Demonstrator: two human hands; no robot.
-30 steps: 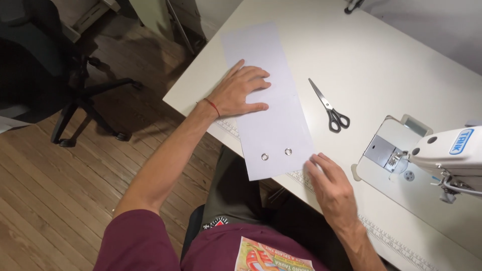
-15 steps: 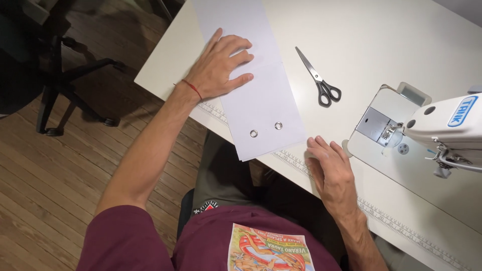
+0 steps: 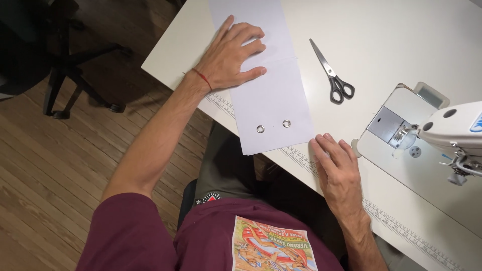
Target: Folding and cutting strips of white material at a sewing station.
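The left hand [image 3: 232, 57] lies flat with fingers spread, pressing down on the white fabric strip [image 3: 271, 95], not pinching anything, while the right hand [image 3: 337, 170] rests open, palm down, on the table edge [image 3: 165, 60] just beside the strip's near corner, gripping nothing. The strip runs across the white table, its near end with two metal eyelets [image 3: 273, 126] hanging slightly over the ruler-marked edge; black-handled scissors [image 3: 333, 75] sit just to its right, with the sewing machine [image 3: 452, 130] further right

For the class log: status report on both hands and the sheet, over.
Left hand flat on white fabric strip with two metal eyelets. Right hand flat at table edge, empty. Black-handled scissors lying apart, untouched.
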